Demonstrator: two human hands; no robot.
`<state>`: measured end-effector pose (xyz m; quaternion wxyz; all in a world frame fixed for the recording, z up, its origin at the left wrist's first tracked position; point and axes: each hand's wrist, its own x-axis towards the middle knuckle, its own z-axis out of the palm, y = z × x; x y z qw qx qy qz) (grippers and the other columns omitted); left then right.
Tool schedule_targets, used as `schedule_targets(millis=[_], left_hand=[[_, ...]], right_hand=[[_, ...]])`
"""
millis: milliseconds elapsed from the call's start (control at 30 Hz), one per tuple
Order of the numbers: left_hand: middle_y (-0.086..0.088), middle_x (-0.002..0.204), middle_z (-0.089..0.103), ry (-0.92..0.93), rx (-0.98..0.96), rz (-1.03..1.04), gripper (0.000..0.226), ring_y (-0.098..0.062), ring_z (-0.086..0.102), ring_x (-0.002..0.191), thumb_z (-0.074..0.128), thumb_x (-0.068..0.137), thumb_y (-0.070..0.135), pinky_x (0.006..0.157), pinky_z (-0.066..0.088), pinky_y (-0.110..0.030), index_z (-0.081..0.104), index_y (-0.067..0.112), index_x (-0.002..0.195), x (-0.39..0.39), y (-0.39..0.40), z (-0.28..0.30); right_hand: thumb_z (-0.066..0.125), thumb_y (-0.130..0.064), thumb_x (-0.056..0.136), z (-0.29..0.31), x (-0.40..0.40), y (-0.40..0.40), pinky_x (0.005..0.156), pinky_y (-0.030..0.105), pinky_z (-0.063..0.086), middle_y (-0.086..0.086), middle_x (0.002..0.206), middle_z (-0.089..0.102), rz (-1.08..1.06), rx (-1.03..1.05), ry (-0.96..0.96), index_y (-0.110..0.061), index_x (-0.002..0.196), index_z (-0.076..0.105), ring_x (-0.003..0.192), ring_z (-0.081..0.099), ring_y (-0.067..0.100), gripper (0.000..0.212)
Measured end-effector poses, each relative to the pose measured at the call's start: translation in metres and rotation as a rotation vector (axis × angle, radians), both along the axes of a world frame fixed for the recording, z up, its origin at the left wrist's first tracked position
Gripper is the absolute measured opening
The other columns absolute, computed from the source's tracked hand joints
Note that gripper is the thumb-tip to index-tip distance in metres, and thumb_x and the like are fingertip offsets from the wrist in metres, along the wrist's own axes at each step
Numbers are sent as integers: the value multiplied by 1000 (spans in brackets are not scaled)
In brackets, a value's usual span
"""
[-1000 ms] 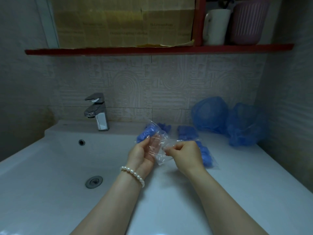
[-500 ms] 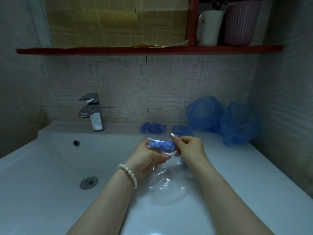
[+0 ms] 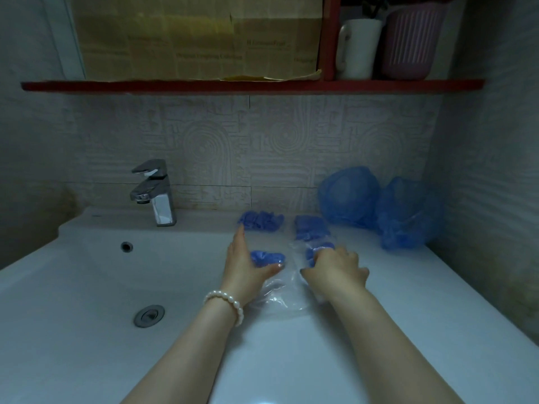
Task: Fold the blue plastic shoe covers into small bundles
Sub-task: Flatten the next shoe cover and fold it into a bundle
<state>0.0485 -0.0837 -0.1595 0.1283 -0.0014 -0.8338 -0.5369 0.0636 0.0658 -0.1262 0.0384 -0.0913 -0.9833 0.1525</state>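
1. Two bare forearms reached forward over the white sink (image 3: 87, 287); the left wrist wore a pearl bracelet (image 3: 226, 302).
2. A drain (image 3: 149, 315) lay in the basin, left of the left arm, with an overflow hole (image 3: 127, 246) higher on the basin's far wall.
3. A clear bag (image 3: 280, 295) lay crumpled on the sink's flat rim between the two wrists.
4. The left hand (image 3: 243, 268) lay with fingers straight and spread, forefinger pointing to the far edge and thumb stretched right; a small blue bundle (image 3: 267, 258) sat between thumb and forefinger, touching the hand.
5. The right hand (image 3: 335, 268) was knuckles-up with fingers curled down onto a second bundle (image 3: 316, 250), partly wrapped in clear film; whether it pinched the film or the bundle could not be told.
6. Farther back, near the sink's rear edge, lay a third bundle (image 3: 261, 220) and, to its right, a fourth bundle (image 3: 311, 227).
7. Two unfolded covers (image 3: 348, 196) stood puffed up in the rear right corner against the tiled wall.
8. A tap (image 3: 154, 193) stood at the rear edge, left.
9. Above, a red shelf (image 3: 250, 85) carried a white mug (image 3: 358, 48) and a pink basket (image 3: 415, 42).
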Motion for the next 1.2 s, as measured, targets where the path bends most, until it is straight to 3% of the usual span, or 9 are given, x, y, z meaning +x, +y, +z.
schedule_targets(millis=[100,233,367,500,633,733,867,1000,1200], left_hand=[[0,156,8,141,-648,116,86,-19,12,142,62,76,59,112,11,-36,19,34,146,8,-4,11],[10,152,25,-64,-977,-229,57,-16,21,139,38,85,67,109,12,-40,39,40,135,19,-3,18],[4,158,-6,-184,-1010,-435,61,-14,-6,145,31,91,61,113,-7,-53,15,39,146,13,2,3],[9,157,-11,-96,-936,-422,82,-8,-12,143,35,81,74,115,-7,-50,-2,43,146,-1,-2,-7],[13,155,-10,59,-708,-358,101,-6,-12,142,25,55,87,115,-11,-46,1,45,145,-4,-1,-7],[18,149,14,308,-410,-251,91,1,8,140,31,63,77,116,1,-33,26,35,144,-3,-1,-4],[9,115,59,403,26,-100,52,-3,55,103,54,68,59,89,40,-18,63,24,106,6,2,5],[1,106,63,169,540,-223,44,-17,62,96,66,62,46,79,50,-34,59,27,101,16,9,18],[11,118,63,47,885,-248,79,-18,61,108,77,60,29,89,43,-41,36,49,125,15,8,20]], right_hand=[[39,-40,95,-7,-3,-3,103,37,26,5,147,30,59,57,-45,-23,136,43,133,27,25,44],[39,-36,97,-15,-14,7,103,37,27,9,143,36,-16,-122,255,-22,133,47,130,31,28,40],[56,-22,88,-16,-28,38,105,43,17,15,148,28,-270,-197,705,-25,125,59,135,21,33,38],[55,-36,89,-28,-44,83,112,49,5,13,155,9,-331,-46,472,-33,124,59,141,4,34,36],[36,-45,96,-38,-52,107,113,52,10,8,154,18,-353,-17,197,-25,139,42,140,12,31,47],[34,-34,99,-33,-52,99,112,51,15,7,153,25,-335,-128,340,-12,145,28,139,21,27,51],[56,-12,92,8,-27,70,103,29,39,9,127,59,66,-800,730,-6,123,59,116,55,9,32],[62,-9,74,45,13,46,67,16,51,3,66,71,484,-1660,400,-9,62,75,64,65,6,17],[61,-5,64,43,20,41,47,20,51,3,86,70,417,-1884,218,-12,98,67,71,68,15,36]])
